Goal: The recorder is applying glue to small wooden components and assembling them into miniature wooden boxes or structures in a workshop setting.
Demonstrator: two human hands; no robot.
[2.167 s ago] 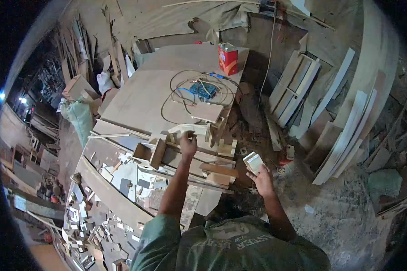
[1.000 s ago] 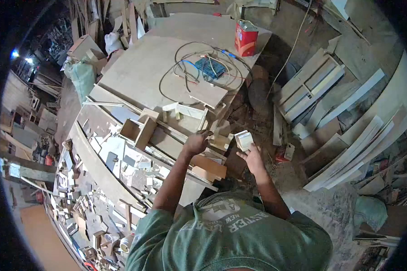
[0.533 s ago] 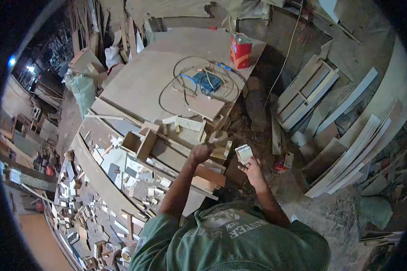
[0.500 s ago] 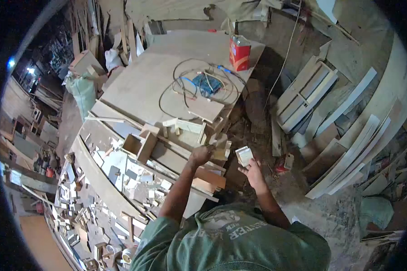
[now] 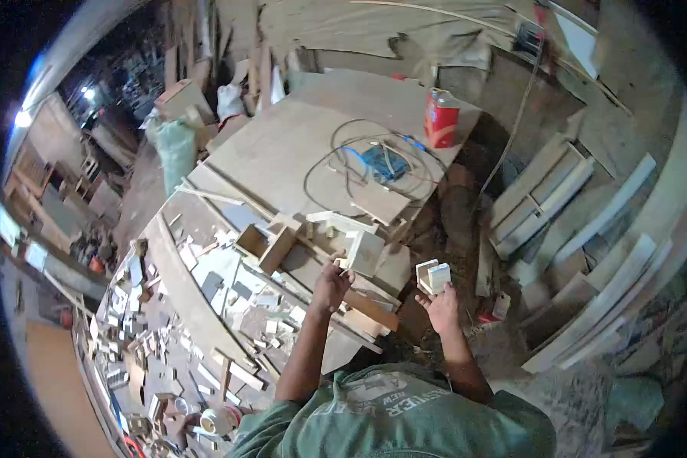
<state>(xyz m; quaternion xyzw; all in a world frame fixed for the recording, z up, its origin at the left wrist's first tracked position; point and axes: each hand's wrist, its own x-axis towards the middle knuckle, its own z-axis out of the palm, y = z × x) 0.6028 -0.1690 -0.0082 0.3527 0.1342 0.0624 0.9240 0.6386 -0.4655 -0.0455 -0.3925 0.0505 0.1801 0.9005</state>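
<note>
My left hand (image 5: pixel 333 288) is closed, its fingertips pinched on a small pale wood piece (image 5: pixel 343 264) above the near edge of the bench. Just beyond the fingers stands a pale board piece (image 5: pixel 366 252); whether they touch it I cannot tell. Off to the right, my right hand (image 5: pixel 441 309) grips a small pale wooden block (image 5: pixel 434 277) made of joined slats with a gap between them. An orange-brown board (image 5: pixel 371 309) lies right of my left forearm. An open wooden box frame (image 5: pixel 275 249) rests on the bench to the left.
A large tabletop (image 5: pixel 282 145) carries a coiled cable, a blue device (image 5: pixel 386 164) and a red can (image 5: pixel 441 118). Wood offcuts (image 5: pixel 141 343) cover the left side. Long curved boards (image 5: pixel 603 298) and a panel frame (image 5: pixel 540 200) lean at the right. A pale green sack (image 5: pixel 175 153) stands far left.
The view has shifted, so the bench sits lower and further right. My right hand has turned the wooden block, showing its gap. The left hand now holds its fingertips upward beside the pale board.
</note>
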